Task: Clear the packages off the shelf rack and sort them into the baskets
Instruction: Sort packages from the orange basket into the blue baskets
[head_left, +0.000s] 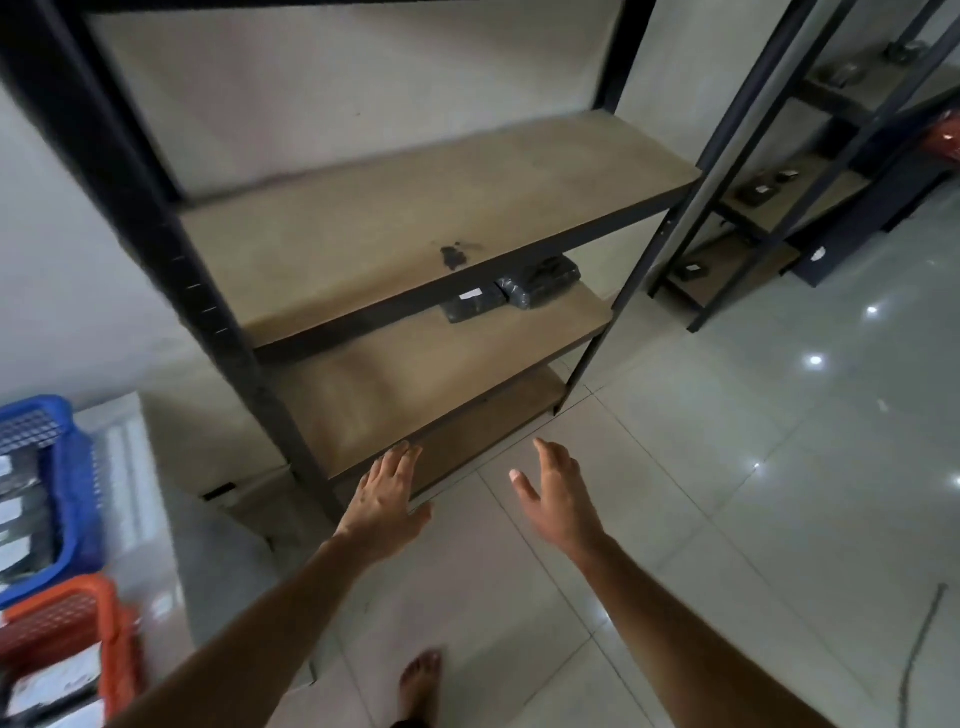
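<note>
Far left: blue basket (72, 457) and orange basket (111, 623), both holding packages. Left hand (387, 501), fingers straight, empty, at front edge of shelf rack (415, 223). Right hand (558, 499) apart from it, fingers relaxed, empty. Two dark packages (514, 291) lie touching on the middle shelf.

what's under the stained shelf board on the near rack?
Two dark wrapped packages lie side by side on the next board down, one with a white label. The stained board covers their rear parts and anything farther back.
</note>
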